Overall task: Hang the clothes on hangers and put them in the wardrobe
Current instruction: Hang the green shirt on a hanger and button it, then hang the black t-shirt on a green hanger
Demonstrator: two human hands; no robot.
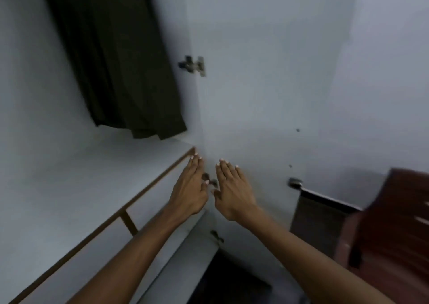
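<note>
My two forearms are filling the bottom of the view, reaching forward into the wardrobe (pixel 255 59). I am holding the left hand (pixel 189 187) flat, fingers straight and released, its tips touching the wood-edged front of the shelf (pixel 69 182). Just beside it, I am keeping the right hand (pixel 233 192) equally flat and grasping nothing, spread toward the inside of the open door (pixel 267 117).

Going left to right: the shelf edge is running diagonally upward. Above it a dark garment (pixel 116 59) is hanging inside the wardrobe, its hem just clear of the shelf. I am judging it light, soft and limp, so it would be best moved by its hanger, which is out of sight above. Next a metal hinge (pixel 193 65) is sitting on the door's edge; a lower one (pixel 210 180) is peeking out between my hands. Far right, a reddish-brown chair (pixel 394 222) is standing near the door and could be crowding its swing.
</note>
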